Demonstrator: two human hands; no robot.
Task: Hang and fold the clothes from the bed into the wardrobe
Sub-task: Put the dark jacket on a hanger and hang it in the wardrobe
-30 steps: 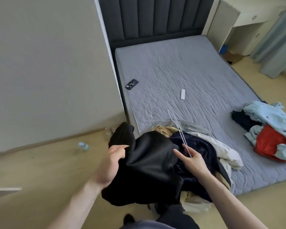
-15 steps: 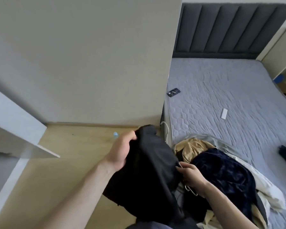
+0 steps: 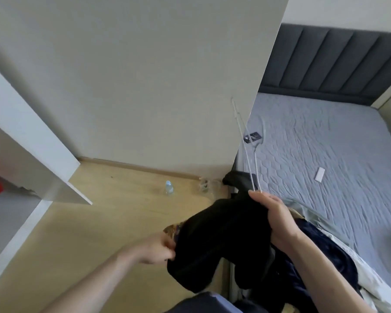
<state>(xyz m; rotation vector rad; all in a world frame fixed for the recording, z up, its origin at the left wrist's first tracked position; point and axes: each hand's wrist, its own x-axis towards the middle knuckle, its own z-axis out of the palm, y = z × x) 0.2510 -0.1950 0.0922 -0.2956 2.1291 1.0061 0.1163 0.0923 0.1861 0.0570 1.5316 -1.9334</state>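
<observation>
Stretching black garment (image 3: 219,240) between hands, left hand (image 3: 158,249) pinching hem, right hand (image 3: 278,220) gripping hanger (image 3: 246,143)

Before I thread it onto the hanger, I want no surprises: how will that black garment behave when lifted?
Likely floppy: the black garment sags between the left hand and right hand. Probably light, since a pinch holds it. The thin wire hanger may flex under it.
</observation>
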